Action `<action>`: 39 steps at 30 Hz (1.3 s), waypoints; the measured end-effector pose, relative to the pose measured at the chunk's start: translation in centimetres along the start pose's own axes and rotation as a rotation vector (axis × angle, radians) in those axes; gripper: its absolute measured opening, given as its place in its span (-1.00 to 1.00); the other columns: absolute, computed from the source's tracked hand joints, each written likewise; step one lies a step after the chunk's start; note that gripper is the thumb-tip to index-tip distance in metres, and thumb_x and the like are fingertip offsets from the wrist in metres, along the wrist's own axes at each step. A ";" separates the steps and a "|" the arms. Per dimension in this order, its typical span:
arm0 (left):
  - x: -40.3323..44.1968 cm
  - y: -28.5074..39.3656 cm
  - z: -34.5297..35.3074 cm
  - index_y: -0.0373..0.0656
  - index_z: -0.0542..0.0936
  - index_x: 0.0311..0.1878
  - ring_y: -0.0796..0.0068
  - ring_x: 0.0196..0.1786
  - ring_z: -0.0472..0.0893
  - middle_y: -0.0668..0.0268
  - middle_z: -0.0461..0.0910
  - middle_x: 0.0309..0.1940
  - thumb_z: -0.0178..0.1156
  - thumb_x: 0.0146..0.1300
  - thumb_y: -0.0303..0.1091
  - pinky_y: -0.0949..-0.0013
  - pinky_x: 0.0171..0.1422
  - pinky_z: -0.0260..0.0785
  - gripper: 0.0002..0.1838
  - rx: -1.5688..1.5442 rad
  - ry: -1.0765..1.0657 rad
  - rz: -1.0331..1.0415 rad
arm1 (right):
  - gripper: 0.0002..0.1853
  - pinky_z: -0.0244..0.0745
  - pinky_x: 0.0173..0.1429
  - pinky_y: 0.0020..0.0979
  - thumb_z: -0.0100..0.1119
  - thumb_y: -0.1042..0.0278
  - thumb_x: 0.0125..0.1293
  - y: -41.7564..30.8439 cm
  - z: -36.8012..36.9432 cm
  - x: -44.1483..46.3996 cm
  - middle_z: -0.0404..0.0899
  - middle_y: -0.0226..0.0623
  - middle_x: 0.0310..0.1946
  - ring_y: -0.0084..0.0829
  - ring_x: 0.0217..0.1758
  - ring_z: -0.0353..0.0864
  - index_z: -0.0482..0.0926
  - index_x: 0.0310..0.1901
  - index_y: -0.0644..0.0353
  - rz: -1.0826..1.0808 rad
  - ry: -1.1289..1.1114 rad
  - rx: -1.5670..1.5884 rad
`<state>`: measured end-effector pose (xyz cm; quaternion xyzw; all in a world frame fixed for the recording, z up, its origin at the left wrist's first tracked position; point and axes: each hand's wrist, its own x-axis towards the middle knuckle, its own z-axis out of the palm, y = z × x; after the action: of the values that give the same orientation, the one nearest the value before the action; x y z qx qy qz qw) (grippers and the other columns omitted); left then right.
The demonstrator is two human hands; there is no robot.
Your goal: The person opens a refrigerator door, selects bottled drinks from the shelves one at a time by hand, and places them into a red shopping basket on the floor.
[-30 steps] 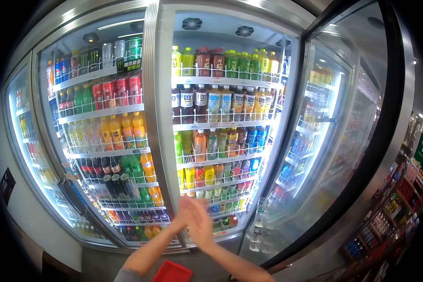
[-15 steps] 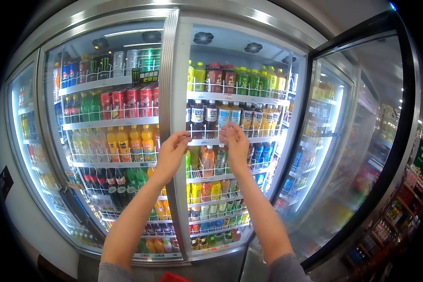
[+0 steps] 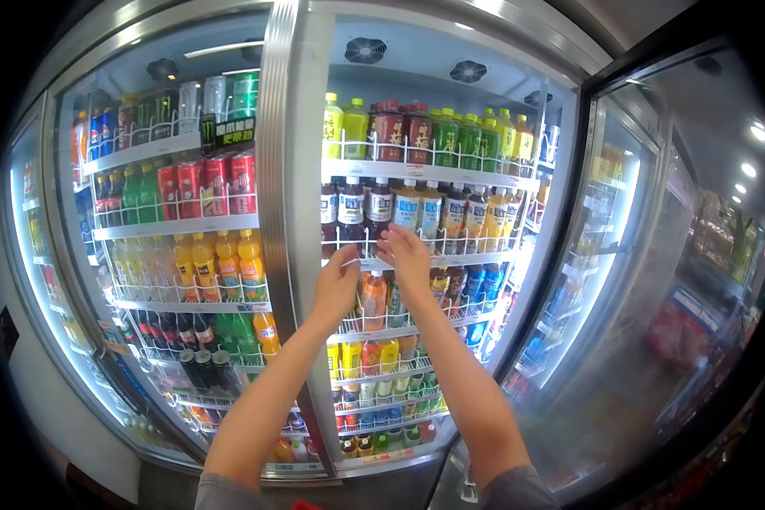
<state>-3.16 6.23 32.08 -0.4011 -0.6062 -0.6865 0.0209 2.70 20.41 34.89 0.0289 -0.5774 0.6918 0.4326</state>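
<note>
Both my hands are raised in front of the drinks fridge, at the front edge of its second shelf. My left hand (image 3: 337, 285) has loosely bent fingers and appears to hold nothing; it is nearest the left end of the shelf rail (image 3: 476, 257). To its right, my right hand (image 3: 409, 262) has its fingers loosely bent and apart, with no item in it. Behind the fingertips stand dark bottles with white labels (image 3: 351, 208) and bottles with blue labels (image 3: 406, 206). Whether the fingers touch the wire guard cannot be made out.
The fridge's glass door (image 3: 654, 280) stands open on the right. A metal door post (image 3: 279, 170) separates this section from the left one, where red cans (image 3: 217, 183) and orange drinks (image 3: 252, 255) line the shelves. Green bottles (image 3: 444, 140) fill the shelf above.
My view has shifted and come a little closer to the shelves. My hands have drawn nearer to each other, both still in front of the second shelf's edge.
</note>
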 end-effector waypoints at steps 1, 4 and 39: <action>0.7 -0.1 0.8 -0.25 0.42 0.34 0.41 0.22 0.54 0.16 0.52 0.23 0.08 0.45 -0.41 0.37 0.26 0.43 -0.57 -0.031 0.025 -0.002 | -0.61 0.62 0.11 -0.38 0.08 0.38 0.47 -0.3 -0.6 0.1 0.61 -0.08 0.05 -0.36 0.04 0.65 0.45 0.23 0.41 0.013 0.009 -0.013; 3.0 -1.8 3.0 -0.25 0.41 0.36 0.31 0.23 0.55 0.10 0.50 0.26 0.05 0.45 -0.40 0.33 0.29 0.40 -0.56 -0.084 0.059 -0.009 | -0.60 0.61 0.14 -0.39 0.06 0.38 0.50 -2.5 -3.0 0.1 0.59 -0.06 0.09 -0.37 0.09 0.64 0.42 0.26 0.43 -0.050 -0.044 -0.201; 18.6 -12.1 2.5 -0.34 0.50 0.24 -0.05 0.13 0.60 -0.12 0.61 0.05 0.03 0.33 -0.32 0.10 0.25 0.41 -0.55 0.491 0.426 -0.011 | -0.52 0.58 -0.03 -0.40 0.31 0.32 0.25 14.1 -1.4 17.5 0.73 -0.07 -0.12 -0.32 -0.10 0.76 0.51 0.10 0.49 -0.185 -0.302 -0.796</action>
<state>-20.70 20.06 32.82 -0.2281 -0.7377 -0.5884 0.2398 -16.50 32.01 32.96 0.0126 -0.8509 0.3616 0.3808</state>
